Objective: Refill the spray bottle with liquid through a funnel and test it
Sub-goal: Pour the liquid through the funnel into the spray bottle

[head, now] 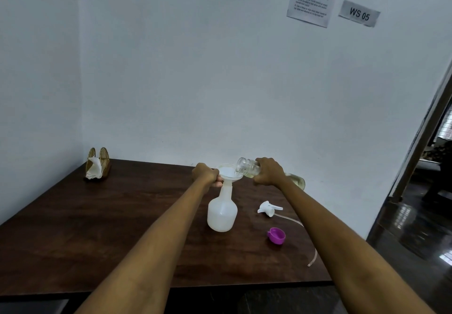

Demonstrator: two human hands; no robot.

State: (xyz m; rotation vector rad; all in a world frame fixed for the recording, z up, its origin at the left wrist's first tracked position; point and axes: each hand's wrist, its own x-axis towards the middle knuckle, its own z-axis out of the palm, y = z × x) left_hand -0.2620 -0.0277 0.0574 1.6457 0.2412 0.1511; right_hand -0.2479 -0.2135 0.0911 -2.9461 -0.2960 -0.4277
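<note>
Our left hand grips the funnel seated in the bottle below it, our right hand clasps the tilted jar mouth-over-funnel; we advise slow, centred pouring.

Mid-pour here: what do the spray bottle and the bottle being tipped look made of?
Spray bottle: likely plastic, milky white, matte and translucent. Tipped bottle: clear and glossy with a threaded neck, yellowish liquid visible through it; glass or hard clear plastic, can't tell.
</note>
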